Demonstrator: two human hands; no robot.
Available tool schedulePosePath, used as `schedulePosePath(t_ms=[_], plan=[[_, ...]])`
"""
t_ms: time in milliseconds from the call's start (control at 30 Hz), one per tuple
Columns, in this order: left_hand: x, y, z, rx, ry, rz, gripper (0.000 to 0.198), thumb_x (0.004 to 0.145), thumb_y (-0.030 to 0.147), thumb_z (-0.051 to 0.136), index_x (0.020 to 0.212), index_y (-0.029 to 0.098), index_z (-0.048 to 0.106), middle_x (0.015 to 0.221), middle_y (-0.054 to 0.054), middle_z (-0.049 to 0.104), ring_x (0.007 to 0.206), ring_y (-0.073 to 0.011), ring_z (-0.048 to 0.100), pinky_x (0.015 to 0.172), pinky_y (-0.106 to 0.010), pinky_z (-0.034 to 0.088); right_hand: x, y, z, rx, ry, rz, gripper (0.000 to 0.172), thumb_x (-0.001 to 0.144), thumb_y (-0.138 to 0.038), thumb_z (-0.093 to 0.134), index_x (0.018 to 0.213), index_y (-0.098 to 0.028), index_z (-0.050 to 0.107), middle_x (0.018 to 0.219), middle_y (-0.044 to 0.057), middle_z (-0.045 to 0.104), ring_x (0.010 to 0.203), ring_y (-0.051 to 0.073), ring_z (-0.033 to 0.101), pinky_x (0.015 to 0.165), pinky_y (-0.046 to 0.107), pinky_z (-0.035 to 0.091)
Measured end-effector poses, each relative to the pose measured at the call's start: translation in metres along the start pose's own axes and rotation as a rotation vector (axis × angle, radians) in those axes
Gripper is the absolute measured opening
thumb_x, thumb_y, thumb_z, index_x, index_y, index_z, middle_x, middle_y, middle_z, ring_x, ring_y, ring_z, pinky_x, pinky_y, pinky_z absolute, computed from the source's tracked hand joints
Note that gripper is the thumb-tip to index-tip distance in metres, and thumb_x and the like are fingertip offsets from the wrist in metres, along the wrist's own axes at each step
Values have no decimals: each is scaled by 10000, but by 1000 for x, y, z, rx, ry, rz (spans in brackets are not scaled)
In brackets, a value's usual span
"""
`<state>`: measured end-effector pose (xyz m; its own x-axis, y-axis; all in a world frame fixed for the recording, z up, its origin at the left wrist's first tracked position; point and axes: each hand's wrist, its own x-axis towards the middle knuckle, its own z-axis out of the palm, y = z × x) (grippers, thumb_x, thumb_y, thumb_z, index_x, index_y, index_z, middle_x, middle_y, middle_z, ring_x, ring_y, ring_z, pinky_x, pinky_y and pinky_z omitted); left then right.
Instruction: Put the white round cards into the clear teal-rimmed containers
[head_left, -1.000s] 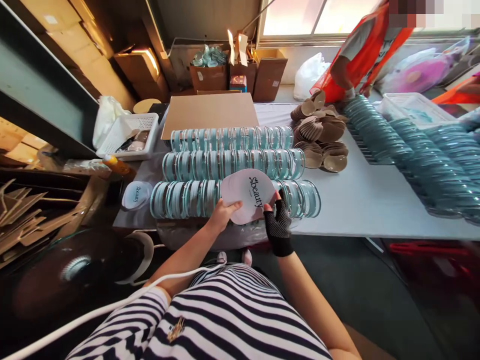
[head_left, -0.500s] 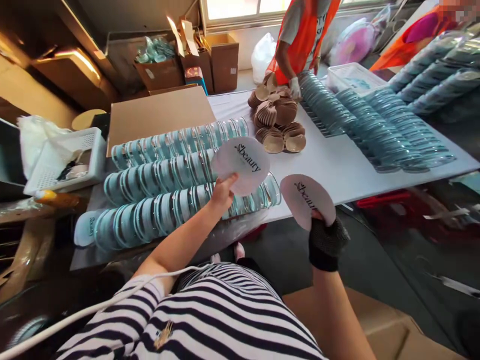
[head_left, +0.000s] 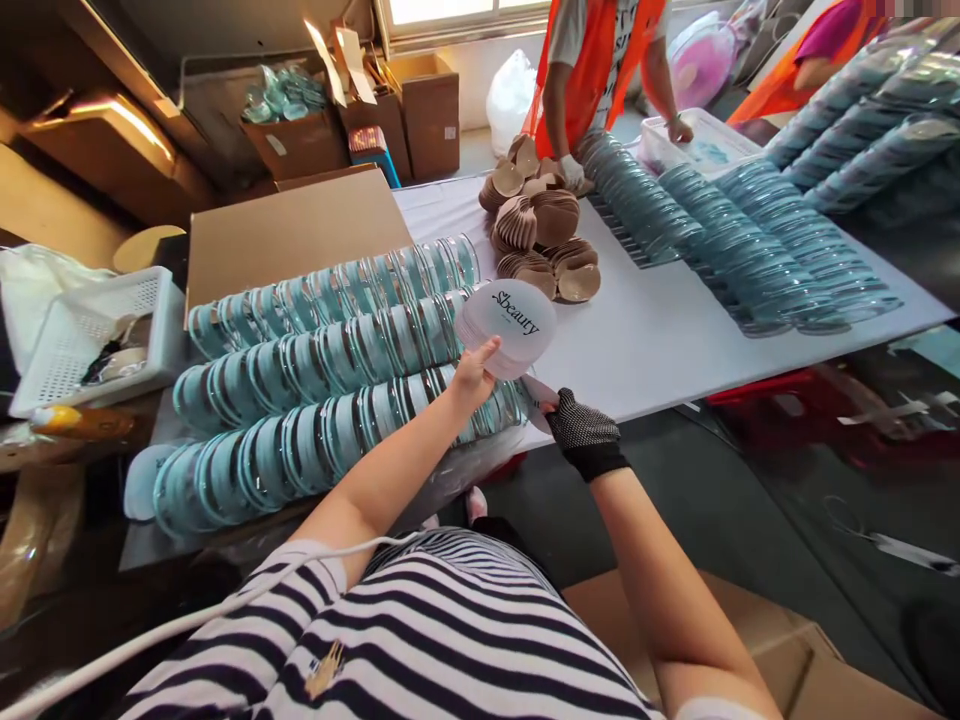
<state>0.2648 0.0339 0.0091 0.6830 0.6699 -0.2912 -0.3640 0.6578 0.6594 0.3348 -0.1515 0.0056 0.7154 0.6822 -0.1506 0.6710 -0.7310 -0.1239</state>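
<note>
A stack of white rounded cards (head_left: 510, 315) printed "Sbeauty" is pinched in my bare left hand (head_left: 476, 378), thumb on top. My right hand (head_left: 585, 430), in a dark fingerless glove, grips another white card (head_left: 538, 395) just below and right of that stack, its face partly hidden. The cards overlap in view; whether they touch I cannot tell. Close behind my left hand, three rows of clear-rimmed bluish discs (head_left: 322, 360) stand on edge on the table, with a printed card (head_left: 146, 482) at the near row's left end.
Brown oval pieces (head_left: 555, 220) lie piled on the white table (head_left: 622, 350), with more bluish disc rows (head_left: 757, 250) at right. Across it works a person in an orange vest (head_left: 577, 90). A white basket (head_left: 97, 340) and flat cardboard (head_left: 300, 235) are at left.
My right hand has moved left and inward with its card, beneath the stack in my left hand. My left hand has shifted slightly right. The co-worker's bare hand now reaches to the white crate.
</note>
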Motion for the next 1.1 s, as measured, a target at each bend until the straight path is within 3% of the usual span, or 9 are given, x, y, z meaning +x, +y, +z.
schedulePosePath(t_ms=[67,300,533,767,900,1033,1100], plan=[[1,1,1,-26,14,-9,357,790,144,726,1144,130,679,1141,-107,732,1178,-246,639,1063,-381,481,1,-3,-2,5,-4,13,351,1007,-427,341,1127,-170,546,802,87,687,598,162,567,553,270,192],[-1,3,2,-57,2,-55,303,863,83,621,1163,94,668,1118,-118,738,1174,-260,641,1110,-444,437,6,-13,9,146,181,-58,263,976,-350,413,963,-187,619,863,65,697,658,134,543,572,263,186],[-1,1,1,-95,24,-87,407,838,94,665,1240,150,645,1157,-94,728,1208,-251,620,1133,-421,415,17,-8,7,260,41,-73,236,945,-322,455,918,-208,660,842,48,712,694,141,577,589,244,258],[1,1,1,-89,20,-61,388,842,80,655,1223,155,660,1189,-87,716,1224,-249,609,1130,-414,420,21,-25,33,108,39,14,276,975,-324,405,1022,-204,649,852,94,706,680,162,606,581,248,285],[-1,1,3,-87,17,-42,422,830,65,664,1240,162,655,1197,-81,714,1225,-240,609,1127,-397,421,21,-16,44,558,-117,5,241,924,-312,452,1002,-180,638,687,44,651,559,131,556,547,225,346],[-4,0,6,-59,17,-19,431,833,71,664,1254,158,647,1193,-85,715,1224,-249,610,1130,-418,412,17,-1,53,1106,-356,-52,445,860,-476,446,1127,-151,594,493,-54,485,418,116,432,457,228,354],[-4,-1,6,-51,21,-9,430,833,68,662,1253,159,649,1181,-83,720,1221,-249,612,1129,-422,412,11,2,64,1294,-252,41,493,791,-539,512,1064,-140,606,503,-51,489,429,114,439,454,235,361]])
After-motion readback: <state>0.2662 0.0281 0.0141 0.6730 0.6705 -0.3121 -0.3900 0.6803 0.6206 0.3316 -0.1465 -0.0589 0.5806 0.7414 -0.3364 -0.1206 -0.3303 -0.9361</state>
